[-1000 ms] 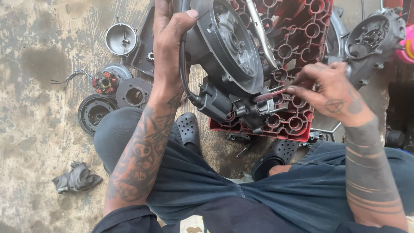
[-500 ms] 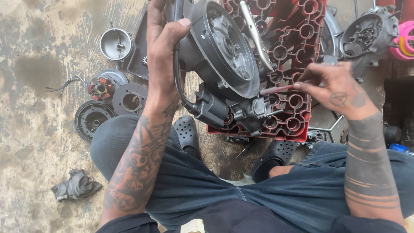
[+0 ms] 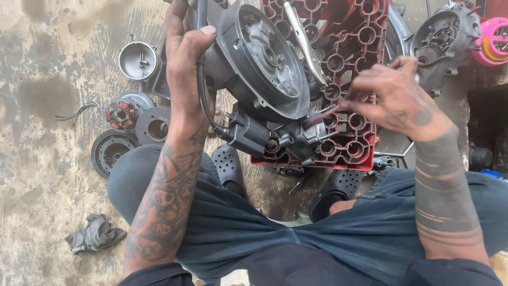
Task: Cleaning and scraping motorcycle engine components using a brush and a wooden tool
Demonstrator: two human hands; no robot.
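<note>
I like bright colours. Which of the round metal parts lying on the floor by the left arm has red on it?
The stator, the middle-left one: red and dark coils ring its centre, wires trailing left. The others are plain grey or black.

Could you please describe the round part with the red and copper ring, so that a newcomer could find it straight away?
Start at the left hand gripping the grey engine casing, then look left to the cluster of round parts on the stained concrete floor. The stator plate lies there, left of a plain grey ring. It alone has red and copper coils and trailing wires.
</note>
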